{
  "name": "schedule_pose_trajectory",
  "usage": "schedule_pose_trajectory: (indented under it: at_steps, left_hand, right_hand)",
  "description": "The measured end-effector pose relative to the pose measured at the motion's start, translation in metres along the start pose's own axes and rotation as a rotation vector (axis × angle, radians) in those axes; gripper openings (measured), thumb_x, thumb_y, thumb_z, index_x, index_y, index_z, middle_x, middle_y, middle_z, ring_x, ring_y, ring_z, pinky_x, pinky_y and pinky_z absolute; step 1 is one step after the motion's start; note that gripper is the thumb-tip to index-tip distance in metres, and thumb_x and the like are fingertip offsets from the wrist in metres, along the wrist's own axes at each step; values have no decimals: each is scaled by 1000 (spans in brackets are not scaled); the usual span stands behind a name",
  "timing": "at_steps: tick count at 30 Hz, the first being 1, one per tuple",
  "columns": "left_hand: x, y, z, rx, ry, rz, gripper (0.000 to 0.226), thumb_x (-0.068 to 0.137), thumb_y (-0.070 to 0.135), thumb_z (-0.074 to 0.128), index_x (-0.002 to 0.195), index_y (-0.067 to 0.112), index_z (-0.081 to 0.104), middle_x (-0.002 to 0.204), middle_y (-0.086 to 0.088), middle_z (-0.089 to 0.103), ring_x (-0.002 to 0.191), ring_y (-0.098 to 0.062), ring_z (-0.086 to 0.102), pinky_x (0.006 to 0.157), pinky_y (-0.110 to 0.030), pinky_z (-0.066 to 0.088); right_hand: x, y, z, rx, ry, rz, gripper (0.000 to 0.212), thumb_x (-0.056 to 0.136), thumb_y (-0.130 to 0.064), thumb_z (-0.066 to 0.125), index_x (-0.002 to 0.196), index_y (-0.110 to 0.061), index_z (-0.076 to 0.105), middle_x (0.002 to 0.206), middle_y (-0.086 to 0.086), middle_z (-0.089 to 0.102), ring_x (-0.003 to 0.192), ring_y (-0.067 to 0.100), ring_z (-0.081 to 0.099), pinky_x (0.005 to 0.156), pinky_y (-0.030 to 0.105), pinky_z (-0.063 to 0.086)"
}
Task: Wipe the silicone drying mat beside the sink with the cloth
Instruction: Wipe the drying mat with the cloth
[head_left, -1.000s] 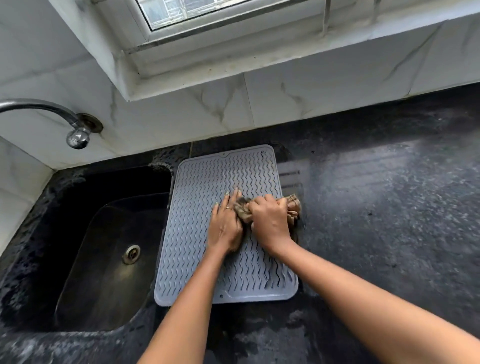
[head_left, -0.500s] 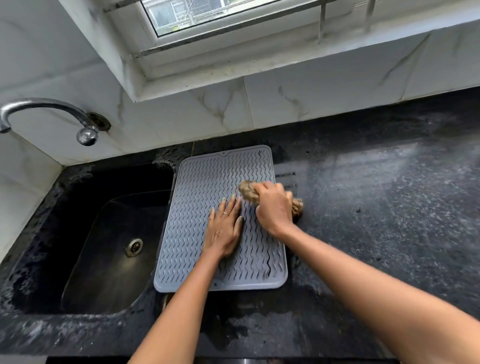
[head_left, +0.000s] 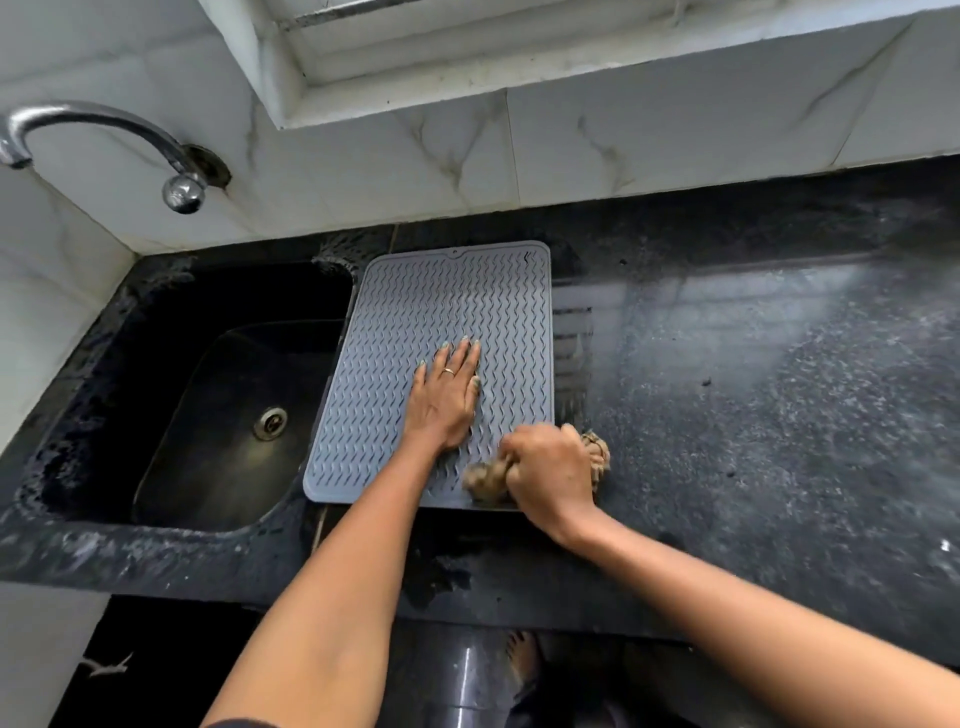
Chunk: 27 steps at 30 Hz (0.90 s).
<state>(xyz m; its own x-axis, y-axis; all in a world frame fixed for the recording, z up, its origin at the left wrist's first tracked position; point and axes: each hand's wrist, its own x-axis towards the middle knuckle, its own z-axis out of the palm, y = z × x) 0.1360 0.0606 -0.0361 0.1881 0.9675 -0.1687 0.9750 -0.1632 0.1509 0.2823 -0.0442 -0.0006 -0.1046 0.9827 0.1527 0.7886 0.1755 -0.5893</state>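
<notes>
A grey silicone drying mat (head_left: 415, 312) with a wavy ribbed pattern lies on the black counter, right of the sink. My left hand (head_left: 445, 400) rests flat on the mat's middle, fingers spread, a ring on one finger. My right hand (head_left: 550, 470) is closed around a crumpled brown cloth (head_left: 485, 480) at the mat's near right corner. The cloth bulges out on both sides of the fist, and its right end (head_left: 597, 457) hangs over the counter. The hand hides the mat's corner.
A dark sink (head_left: 208, 415) with a metal drain (head_left: 270, 422) lies left of the mat. A chrome tap (head_left: 104, 130) curves out from the marble wall above it. The black speckled counter (head_left: 779, 389) stretches right. A foot shows on the floor below the counter edge (head_left: 519, 618).
My right hand has dragged the cloth from the mat's upper right area down to its near right corner. My left hand stays flat on the mat. The view has shifted back and down.
</notes>
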Motion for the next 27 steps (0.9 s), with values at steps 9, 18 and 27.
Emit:
schedule_pose_trajectory:
  at_steps: [9,18,27]
  left_hand:
    - [-28,-1,13,-70,76,-18,55,98,33,17,151,19,12,160,3,10,148,-19,6,119,-38,1]
    - [-28,2,15,-54,91,-33,51,102,32,19,152,26,9,161,7,6,149,-16,3,119,-39,1]
    - [-12,-11,-16,-295,92,-109,38,97,27,43,134,26,52,142,-2,50,129,-25,45,104,-39,40]
  right_hand:
    - [65,11,7,-289,-49,-29,27,75,4,53,93,-8,70,98,10,66,92,31,55,80,43,38]
    - [-20,2,8,-131,0,-308,29,63,-4,37,52,-11,63,53,3,57,50,25,50,54,29,31]
    - [82,-1,-4,-217,-109,-61,31,84,-5,50,111,-13,65,114,6,62,105,29,50,88,44,37]
